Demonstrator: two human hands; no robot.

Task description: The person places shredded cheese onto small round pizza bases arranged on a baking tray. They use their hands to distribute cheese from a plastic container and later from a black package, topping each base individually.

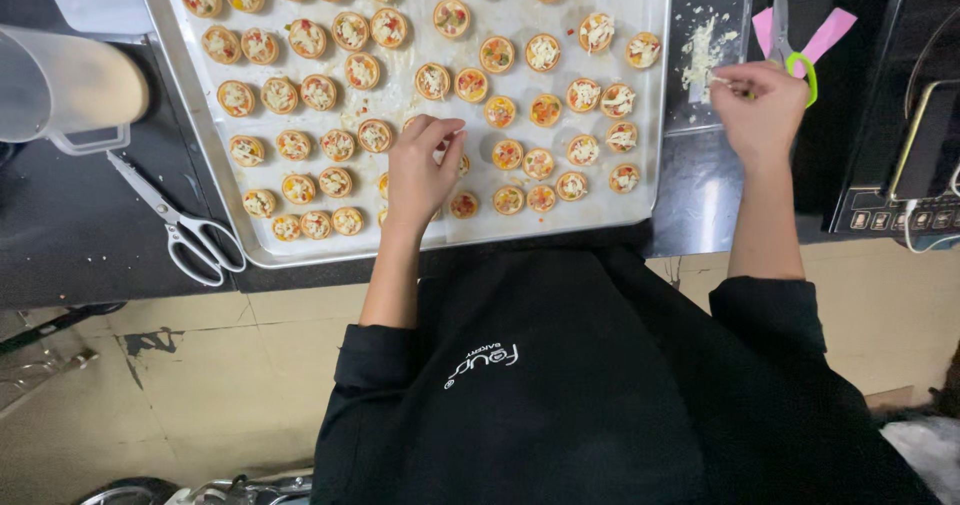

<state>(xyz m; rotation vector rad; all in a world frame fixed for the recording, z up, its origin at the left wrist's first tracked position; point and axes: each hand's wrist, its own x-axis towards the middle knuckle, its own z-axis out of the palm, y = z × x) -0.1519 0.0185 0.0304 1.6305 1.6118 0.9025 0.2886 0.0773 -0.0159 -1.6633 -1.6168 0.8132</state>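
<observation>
Black counter: one baking tray (160, 25), two scissors; left hand (420, 175) fingers pinching tartlet, right hand (760, 110) fingers pinching cheese shreds (718, 81).

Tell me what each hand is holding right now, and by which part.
Right hand pinches shredded cheese at its fingertips. Left hand rests on a small tart; its grip is hidden.

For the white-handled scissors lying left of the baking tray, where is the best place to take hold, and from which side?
Probably the white handle loops: they point toward the person and sit at the counter's near edge. The scissors lie flat with blades shut, tips toward the jug. Come from above on the near side; the left hand is closer.
</observation>
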